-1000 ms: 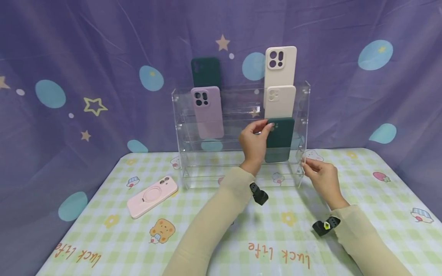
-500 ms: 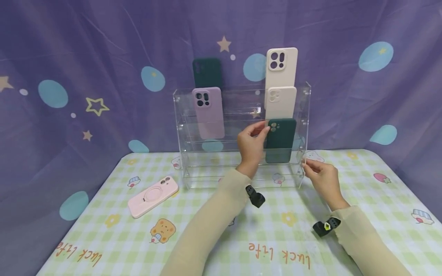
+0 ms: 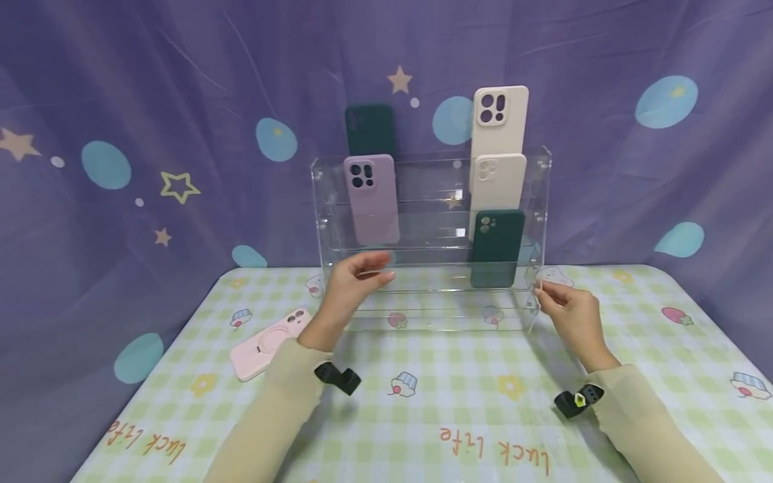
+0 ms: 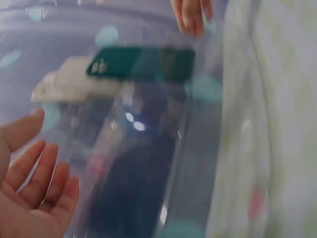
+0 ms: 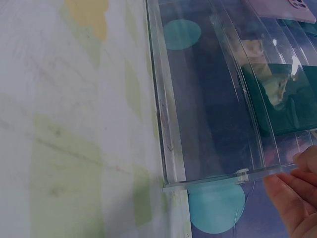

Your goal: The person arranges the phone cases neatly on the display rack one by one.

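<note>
My left hand hovers before the left half of the clear acrylic display rack, fingers apart and holding nothing. In the left wrist view the same hand shows its spread, slightly bent fingers. My right hand pinches the rack's right side panel near its lower front; the right wrist view has its fingertips right at the panel edge. A dark green phone case leans in a lower tier at the right. Behind it rise a white phone case and a taller white one with camera cutouts.
At the rack's left stand a purple phone case and, higher behind, another dark green case. A pink phone case with a ring lies on the checked tablecloth, partly behind my left forearm. A purple curtain hangs behind.
My left hand has let go of the lower dark green phone case and moved left, its fingers opening. That case stays in the rack. The right hand keeps its place; the view has shifted slightly.
</note>
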A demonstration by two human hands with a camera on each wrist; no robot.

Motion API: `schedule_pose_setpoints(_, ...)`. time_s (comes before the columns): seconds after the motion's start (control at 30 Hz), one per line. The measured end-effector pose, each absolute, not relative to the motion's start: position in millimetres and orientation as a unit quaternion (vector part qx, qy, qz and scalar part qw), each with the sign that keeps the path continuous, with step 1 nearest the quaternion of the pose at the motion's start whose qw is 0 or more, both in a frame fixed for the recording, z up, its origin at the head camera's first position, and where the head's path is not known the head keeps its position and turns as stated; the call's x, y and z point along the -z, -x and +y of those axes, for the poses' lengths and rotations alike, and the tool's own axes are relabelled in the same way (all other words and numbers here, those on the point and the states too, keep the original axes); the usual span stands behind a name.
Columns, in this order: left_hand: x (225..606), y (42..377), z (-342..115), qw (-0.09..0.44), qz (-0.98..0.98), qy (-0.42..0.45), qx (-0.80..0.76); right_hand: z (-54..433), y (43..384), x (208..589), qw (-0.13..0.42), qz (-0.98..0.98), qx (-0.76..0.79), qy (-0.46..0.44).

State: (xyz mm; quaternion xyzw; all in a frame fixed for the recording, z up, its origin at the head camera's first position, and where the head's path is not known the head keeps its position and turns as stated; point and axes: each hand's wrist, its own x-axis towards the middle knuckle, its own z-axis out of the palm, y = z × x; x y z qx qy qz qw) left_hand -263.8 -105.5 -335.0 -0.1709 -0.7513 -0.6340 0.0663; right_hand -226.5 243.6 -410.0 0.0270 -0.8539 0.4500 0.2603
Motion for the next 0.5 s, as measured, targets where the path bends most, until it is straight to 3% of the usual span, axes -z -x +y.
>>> schedule_pose_setpoints(0.17, 351.3, 260.7, -168.2, 0.055, -0.786, 0.166, 0.594, 245.8, 224.5, 407.1, 0.254, -0.855, -0.452, -0.019)
schedule_pose_setpoints(0.5, 390.1, 264.7, -263.7, -0.034, -0.781, 0.150, 0.606, 243.9, 225.6, 409.6, 0.252, -0.852, -0.459, -0.021)
